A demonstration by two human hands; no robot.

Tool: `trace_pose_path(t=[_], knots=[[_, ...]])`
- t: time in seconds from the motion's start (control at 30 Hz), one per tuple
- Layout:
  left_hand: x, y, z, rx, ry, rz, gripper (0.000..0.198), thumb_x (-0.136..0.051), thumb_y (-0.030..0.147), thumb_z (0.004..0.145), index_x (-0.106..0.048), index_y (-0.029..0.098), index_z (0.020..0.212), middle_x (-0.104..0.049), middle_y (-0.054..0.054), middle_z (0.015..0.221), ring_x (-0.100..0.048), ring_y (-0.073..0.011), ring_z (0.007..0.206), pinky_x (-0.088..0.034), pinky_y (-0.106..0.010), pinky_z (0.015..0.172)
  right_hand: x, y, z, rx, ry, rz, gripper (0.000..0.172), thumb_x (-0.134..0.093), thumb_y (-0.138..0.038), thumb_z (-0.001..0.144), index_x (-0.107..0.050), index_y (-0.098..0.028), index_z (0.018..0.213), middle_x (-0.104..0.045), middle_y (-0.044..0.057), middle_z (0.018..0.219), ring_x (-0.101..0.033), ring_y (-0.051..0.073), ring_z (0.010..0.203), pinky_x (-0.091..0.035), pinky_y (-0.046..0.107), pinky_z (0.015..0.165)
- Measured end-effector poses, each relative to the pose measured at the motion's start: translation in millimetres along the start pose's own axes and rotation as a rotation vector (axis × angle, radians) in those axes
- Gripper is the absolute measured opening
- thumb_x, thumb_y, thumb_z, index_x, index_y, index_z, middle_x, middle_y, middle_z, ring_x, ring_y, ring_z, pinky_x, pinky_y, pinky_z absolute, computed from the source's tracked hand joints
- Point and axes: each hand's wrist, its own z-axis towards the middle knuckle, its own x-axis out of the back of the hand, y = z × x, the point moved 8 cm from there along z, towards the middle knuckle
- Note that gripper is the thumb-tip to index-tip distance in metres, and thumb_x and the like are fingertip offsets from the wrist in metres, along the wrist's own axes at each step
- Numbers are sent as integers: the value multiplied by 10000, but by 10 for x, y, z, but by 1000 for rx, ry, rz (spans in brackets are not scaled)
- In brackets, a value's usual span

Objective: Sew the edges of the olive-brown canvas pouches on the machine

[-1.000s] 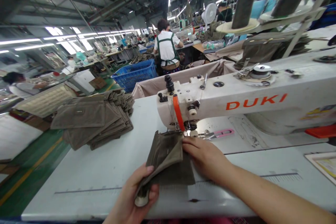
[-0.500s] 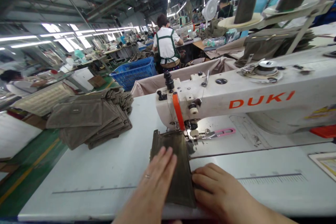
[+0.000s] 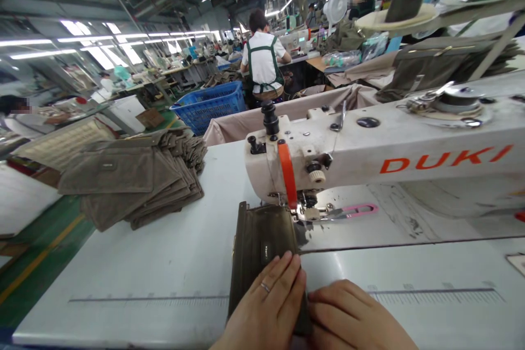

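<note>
An olive-brown canvas piece (image 3: 262,246) lies flat on the sewing table, with its far end at the presser foot (image 3: 309,212) of a white DUKI sewing machine head (image 3: 381,147). A small dark label (image 3: 266,254) shows on its top. My left hand (image 3: 266,309), wearing a ring, rests on the near part with fingers together, holding it down. My right hand (image 3: 348,317) presses at the piece's right edge. The near end of the piece is hidden beneath my hands.
Pink-handled snips (image 3: 359,210) lie behind the presser foot. On the white sewing table (image 3: 143,268), a stack of olive canvas pieces (image 3: 131,186) sits to the left. A blue crate (image 3: 209,104) and a seated co-worker (image 3: 262,54) are beyond the machine.
The canvas piece stays flat under the presser foot, and my hands have shifted toward its far end. My head has turned slightly, moving the whole scene in view.
</note>
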Motion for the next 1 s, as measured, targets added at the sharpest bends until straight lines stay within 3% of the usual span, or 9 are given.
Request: trace_pose_path(t=[0.17, 0.27, 0.4, 0.5, 0.7, 0.87, 1.0], knots=[[0, -122, 108, 62, -88, -70, 522, -429, 79, 870, -422, 42, 1391, -421, -180, 1478, -345, -306, 1393, -438, -416, 1081, 57, 39, 72, -31, 14, -17, 355, -356, -211, 1024, -653, -205, 830, -668, 16, 760, -593, 163, 763, -460, 294, 718], [51, -157, 139, 87, -103, -161, 546, -448, 58, 841, -420, 54, 1386, -438, -170, 1467, -351, -300, 1389, -433, -441, 1089, 85, 58, 79, -49, 16, 12, 293, -389, -201, 1010, -667, -207, 918, -691, 28, 817, -603, 174, 806, -476, 307, 731], [215, -183, 93, 171, 78, -385, 338, -465, 37, 861, -575, 117, 1171, -603, -116, 1265, -494, -220, 1264, -425, -386, 1106, 95, 73, 55, -101, -25, 85, 242, -417, -189, 989, -658, -198, 987, -703, 54, 930, -604, 190, 901, -481, 326, 766], [246, -170, 8, 194, 169, -489, 256, -496, 32, 887, -613, 130, 1093, -638, -97, 1139, -558, -201, 1147, -439, -369, 1086, 125, 72, 53, -151, -42, 120, 235, -419, -188, 979, -654, -192, 996, -690, 60, 928, -592, 197, 901, -472, 331, 775], [192, -211, -125, 269, 178, -495, 299, -523, 72, 913, -620, 197, 1166, -670, -74, 1039, -615, -190, 931, -544, -334, 875, 144, 69, 80, -211, -100, 168, 186, -474, -162, 937, -653, -191, 977, -635, 52, 814, -539, 209, 793, -446, 339, 708], [211, -201, -43, 243, 114, -595, 296, -476, 95, 934, -621, 199, 1170, -669, -86, 1044, -603, -218, 941, -527, -367, 881, 125, 74, 100, -205, -123, 183, 165, -487, -154, 929, -648, -188, 928, -614, 46, 793, -515, 202, 762, -425, 339, 688], [231, -255, 50, 304, 82, -681, 239, -505, 73, 930, -656, 191, 1071, -659, -64, 990, -578, -190, 916, -505, -330, 842, 157, 90, 112, -229, -119, 208, 170, -490, -149, 931, -653, -195, 945, -604, 36, 779, -521, 198, 776, -425, 337, 703]])
